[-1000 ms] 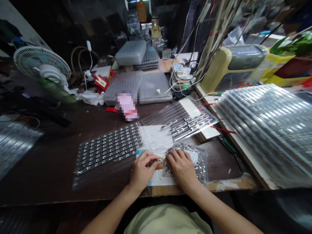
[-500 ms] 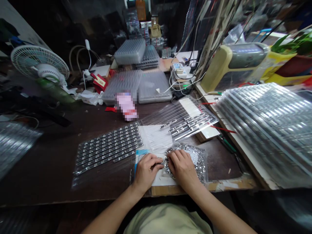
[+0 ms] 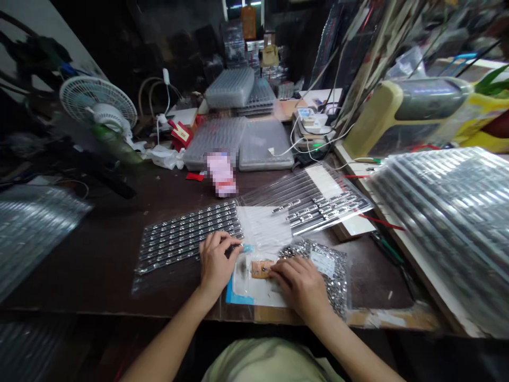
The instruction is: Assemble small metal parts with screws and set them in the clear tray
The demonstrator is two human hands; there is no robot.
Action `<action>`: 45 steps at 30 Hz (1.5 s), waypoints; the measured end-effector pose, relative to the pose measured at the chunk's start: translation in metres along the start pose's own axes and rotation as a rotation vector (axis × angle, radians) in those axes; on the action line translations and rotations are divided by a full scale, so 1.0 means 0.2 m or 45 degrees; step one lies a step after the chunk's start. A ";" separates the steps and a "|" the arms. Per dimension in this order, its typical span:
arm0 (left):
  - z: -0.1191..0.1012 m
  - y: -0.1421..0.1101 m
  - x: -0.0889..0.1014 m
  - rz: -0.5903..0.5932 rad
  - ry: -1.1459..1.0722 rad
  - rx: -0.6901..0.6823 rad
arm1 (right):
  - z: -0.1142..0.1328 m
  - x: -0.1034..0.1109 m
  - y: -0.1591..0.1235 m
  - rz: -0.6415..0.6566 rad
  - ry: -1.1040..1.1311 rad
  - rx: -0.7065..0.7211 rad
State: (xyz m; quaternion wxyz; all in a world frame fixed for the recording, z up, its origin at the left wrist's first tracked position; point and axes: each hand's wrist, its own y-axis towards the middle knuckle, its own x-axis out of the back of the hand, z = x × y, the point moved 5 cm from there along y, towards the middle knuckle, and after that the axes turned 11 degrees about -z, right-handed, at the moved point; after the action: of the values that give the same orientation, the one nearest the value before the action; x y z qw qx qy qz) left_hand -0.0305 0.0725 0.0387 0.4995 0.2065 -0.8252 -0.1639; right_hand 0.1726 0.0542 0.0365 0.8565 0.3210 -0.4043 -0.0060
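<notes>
My left hand (image 3: 216, 261) is closed in a pinch at the lower right part of a clear ribbed tray (image 3: 191, 233), whose rows hold dark strips with shiny metal pieces. What its fingertips hold is hidden. My right hand (image 3: 305, 284) has thumb and fingers pressed together beside an orange-brown patch (image 3: 261, 269) on a white sheet (image 3: 260, 294). Anything in that pinch is too small to name. Under and beside the right hand lies a clear bag (image 3: 338, 276) full of small shiny metal parts. Behind it, a second ribbed tray (image 3: 310, 204) carries several metal-framed pieces.
A pink blurred item (image 3: 221, 174) lies behind the trays. Stacked clear trays (image 3: 266, 143) stand at the back, with a white fan (image 3: 99, 103) to the left. On the right are a large pile of clear trays (image 3: 445, 212) and a green-handled tool (image 3: 387, 249).
My left hand has moved left and away from the right hand, over to the filled tray's edge. The orange-brown patch now shows between the hands. The camera view has shifted left.
</notes>
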 end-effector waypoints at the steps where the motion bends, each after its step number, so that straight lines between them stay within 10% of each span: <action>1: 0.02 0.00 0.01 -0.013 0.029 0.004 | 0.01 -0.01 0.00 0.012 -0.001 -0.003; 9: 0.12 -0.03 0.10 -0.064 0.067 -0.078 | 0.06 -0.11 0.02 -0.044 -0.020 0.070; 15: 0.62 -0.11 0.56 -0.401 0.341 0.151 | 0.05 -0.13 0.01 -0.015 -0.045 0.089; 21: 0.95 -0.24 0.69 -0.098 0.241 0.185 | 0.06 -0.13 0.00 -0.010 -0.068 0.125; 40: 0.96 -0.14 0.67 -0.159 0.317 0.180 | 0.06 -0.13 -0.01 0.016 -0.074 0.151; 45: 0.73 -0.11 0.62 -0.326 0.272 0.126 | 0.06 -0.13 0.00 0.030 -0.062 0.128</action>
State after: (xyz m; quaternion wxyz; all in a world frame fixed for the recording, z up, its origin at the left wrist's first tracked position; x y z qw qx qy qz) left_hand -0.2090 0.0013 0.0569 0.5486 0.3505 -0.7415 -0.1625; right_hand 0.1470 0.0540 0.0243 0.8291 0.3586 -0.4286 0.0163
